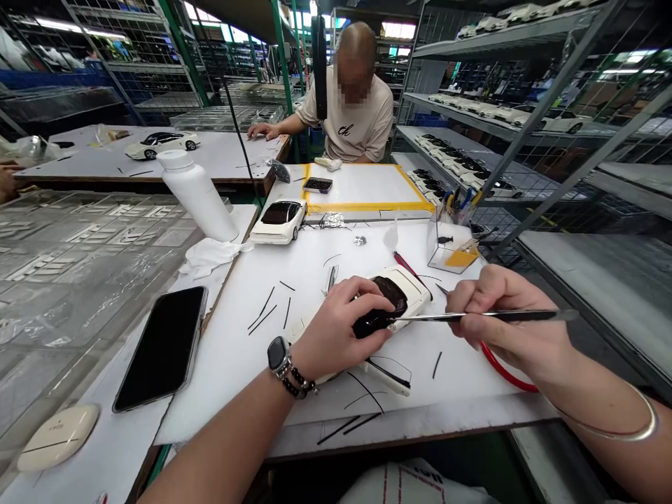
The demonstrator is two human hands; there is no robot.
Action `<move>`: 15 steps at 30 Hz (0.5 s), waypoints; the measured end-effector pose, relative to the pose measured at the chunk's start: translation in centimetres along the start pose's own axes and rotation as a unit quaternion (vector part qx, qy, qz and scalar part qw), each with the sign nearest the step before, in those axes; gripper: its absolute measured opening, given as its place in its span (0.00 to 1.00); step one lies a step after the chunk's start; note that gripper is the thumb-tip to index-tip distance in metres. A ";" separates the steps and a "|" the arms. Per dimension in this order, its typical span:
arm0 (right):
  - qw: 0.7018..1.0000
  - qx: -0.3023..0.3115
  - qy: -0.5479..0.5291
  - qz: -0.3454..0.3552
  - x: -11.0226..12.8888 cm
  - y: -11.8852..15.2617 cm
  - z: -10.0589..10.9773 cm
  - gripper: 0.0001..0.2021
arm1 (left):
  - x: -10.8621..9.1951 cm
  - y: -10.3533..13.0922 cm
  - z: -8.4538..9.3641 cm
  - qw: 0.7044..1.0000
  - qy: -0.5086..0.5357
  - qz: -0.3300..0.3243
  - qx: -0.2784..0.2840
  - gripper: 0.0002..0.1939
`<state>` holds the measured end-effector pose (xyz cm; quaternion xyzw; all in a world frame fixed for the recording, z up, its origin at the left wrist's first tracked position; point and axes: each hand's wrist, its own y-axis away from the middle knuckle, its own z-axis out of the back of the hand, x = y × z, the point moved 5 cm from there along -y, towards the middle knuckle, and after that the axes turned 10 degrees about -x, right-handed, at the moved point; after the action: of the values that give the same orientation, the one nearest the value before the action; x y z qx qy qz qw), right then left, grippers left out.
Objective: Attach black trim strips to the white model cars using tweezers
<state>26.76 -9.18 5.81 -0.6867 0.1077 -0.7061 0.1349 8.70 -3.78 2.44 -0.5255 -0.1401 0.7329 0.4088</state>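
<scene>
Fingers of the left hand (336,329) are curled down on a white model car (404,297) with a dark roof, at the centre of the frame, and they press it on the white board (294,336). Fingers of the right hand (504,315) are closed together on thin metal tweezers (472,316), whose tip touches the dark window part of the car. Short black strips (262,313) lie scattered on the board around the car. At lower left a black phone (162,346) lies flat, and a white bottle (195,194) stands at upper left of centre beside a second white car (279,220). A clear plastic box (451,245) stands right of centre. At the top centre another person (357,105) sits at a table with yellow tape. Metal shelves with many model cars fill the right side of the room.
</scene>
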 end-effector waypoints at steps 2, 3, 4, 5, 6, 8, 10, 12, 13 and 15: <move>1.000 -0.001 0.000 0.006 0.1 0.0 -0.1 0.08 | -0.3 -0.1 0.1 0.999 0.043 -0.010 -0.008 0.08; 1.000 -0.001 0.000 0.007 0.2 0.0 -0.1 0.08 | -0.4 -0.1 0.2 0.998 0.060 -0.015 -0.009 0.06; 1.000 -0.001 0.000 0.007 0.2 0.0 -0.2 0.09 | -0.5 -0.2 0.3 0.997 0.073 -0.017 -0.006 0.04; 1.000 0.000 -0.002 0.005 0.3 0.0 -0.1 0.09 | -0.5 -0.2 0.4 0.997 0.081 -0.017 0.001 0.04; 1.000 -0.003 -0.005 0.005 0.4 0.1 0.0 0.09 | -0.5 -0.2 0.5 0.996 0.085 -0.016 0.009 0.04; 0.999 -0.032 -0.001 0.020 0.7 0.5 0.9 0.09 | -0.6 -0.4 0.8 0.995 0.093 -0.012 0.033 0.05; 0.988 -0.107 0.089 0.072 0.8 1.2 2.8 0.09 | -0.6 -0.5 1.1 0.993 0.101 -0.002 0.066 0.05; 0.940 -0.134 0.274 0.154 0.6 2.2 4.4 0.08 | -0.5 -0.6 1.3 0.989 0.107 0.013 0.105 0.05; 0.903 -0.103 0.371 0.192 0.0 2.7 4.8 0.06 | -0.5 -0.6 1.3 0.986 0.110 0.020 0.121 0.05; 0.835 0.014 0.498 0.234 -2.2 3.6 5.0 0.07 | -0.4 -0.7 1.3 0.983 0.114 0.032 0.143 0.05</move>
<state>31.95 -11.64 2.74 -0.1950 0.3072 -0.9016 0.2339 7.87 -3.34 3.65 -0.5461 0.0311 0.6933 0.4693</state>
